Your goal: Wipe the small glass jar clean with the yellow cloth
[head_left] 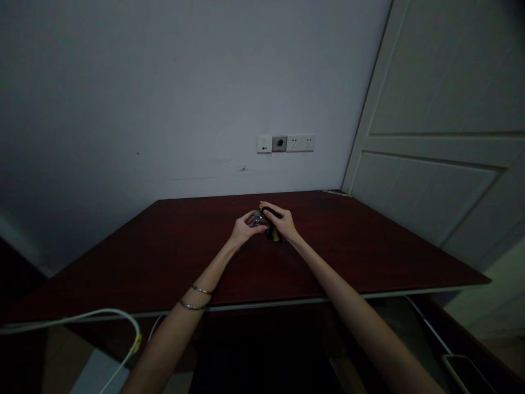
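Note:
My left hand (pixel 241 231) is closed around a small clear glass (pixel 258 219), whose exact shape is partly hidden by the fingers. From the other side, my right hand (pixel 286 223) grips a black and yellow cloth (pixel 274 235) and presses it against the glass. Both hands meet just above the middle of the dark red tabletop (pixel 197 241). Two bracelets (pixel 196 298) circle my left wrist area.
Behind the table is a pale wall with sockets (pixel 301 143). A white panelled door (pixel 435 180) stands to the right. One white cable (pixel 110 311) loops over the front left edge. At the lower right lies a phone-like device (pixel 467 375), below table height.

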### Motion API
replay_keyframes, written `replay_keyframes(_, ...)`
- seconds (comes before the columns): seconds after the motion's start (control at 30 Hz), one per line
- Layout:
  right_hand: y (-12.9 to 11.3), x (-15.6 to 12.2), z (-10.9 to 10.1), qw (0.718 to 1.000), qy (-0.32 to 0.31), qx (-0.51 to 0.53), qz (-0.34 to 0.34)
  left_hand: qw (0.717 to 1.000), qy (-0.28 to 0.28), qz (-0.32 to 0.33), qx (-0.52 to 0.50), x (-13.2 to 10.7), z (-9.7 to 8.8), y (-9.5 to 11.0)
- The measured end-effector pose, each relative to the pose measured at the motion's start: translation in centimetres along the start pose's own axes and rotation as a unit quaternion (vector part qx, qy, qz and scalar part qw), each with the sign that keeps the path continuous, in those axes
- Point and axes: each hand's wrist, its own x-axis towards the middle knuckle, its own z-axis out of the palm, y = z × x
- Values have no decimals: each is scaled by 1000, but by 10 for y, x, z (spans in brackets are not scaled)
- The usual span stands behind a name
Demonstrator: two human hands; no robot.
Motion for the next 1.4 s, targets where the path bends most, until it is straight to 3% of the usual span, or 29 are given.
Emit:
replay_keyframes(0.23, -2, -4, 2, 998, -40, -29, -49, 1000, 3, 17, 20, 5, -4, -3)
replay_keyframes(0.5, 10, 2, 2, 999, 35, 2, 20, 999, -13, -5, 31, 2, -3, 0)
replay_keyframes(0.7, 17, -2, -2, 987, 128, 29, 98, 999, -33, -7, 15, 3, -3, 1)
replay_keyframes(0.93, 18, -7, -4, 999, 10, 8, 53, 999, 17, -22, 33, 2, -5, 2)
replay_keyframes(1.17, 14, -14, -5, 995, -77, 18, 66, 999, 10, -25, 46, 4, -7, -3)
replay_keyframes(1.3, 14, -18, -1, 995, -86, -4, 50, 998, 13, -21, 49, 6, -9, -6)
replay_keyframes(1.4, 17, -19, 1, 996, -72, -9, 56, 997, 2, -53, 56, 6, -9, -9)
